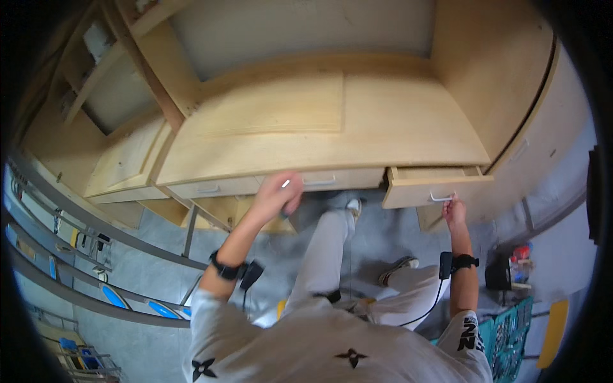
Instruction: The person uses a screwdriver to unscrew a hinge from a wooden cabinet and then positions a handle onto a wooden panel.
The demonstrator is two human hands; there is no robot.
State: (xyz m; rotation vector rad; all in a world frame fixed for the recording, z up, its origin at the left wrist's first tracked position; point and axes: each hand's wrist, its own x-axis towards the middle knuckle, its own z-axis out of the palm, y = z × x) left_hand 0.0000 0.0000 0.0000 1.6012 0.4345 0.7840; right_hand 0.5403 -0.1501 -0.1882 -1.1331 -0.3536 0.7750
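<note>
My right hand (pixel 454 210) has its fingers closed at the right end of a white bar handle (pixel 437 198). That handle is on a light wood drawer (pixel 406 194), which stands partly pulled out below the desk top at the right. My left hand (pixel 280 195) is raised before the desk's front edge, left of the middle, with its fingers curled. A small pale spot and a dark bit show at this hand, but blur hides what it holds. Behind it is a closed middle drawer (pixel 357 179) with its own handle.
A loose flat wood panel (pixel 274 105) lies on the desk top (pixel 396 121). Another closed drawer (pixel 223 187) is at the left. Grey metal rails (pixel 147 242) curve along the left side. An open teal tool case (pixel 511 332) and a black bin (pixel 498 273) stand at the lower right.
</note>
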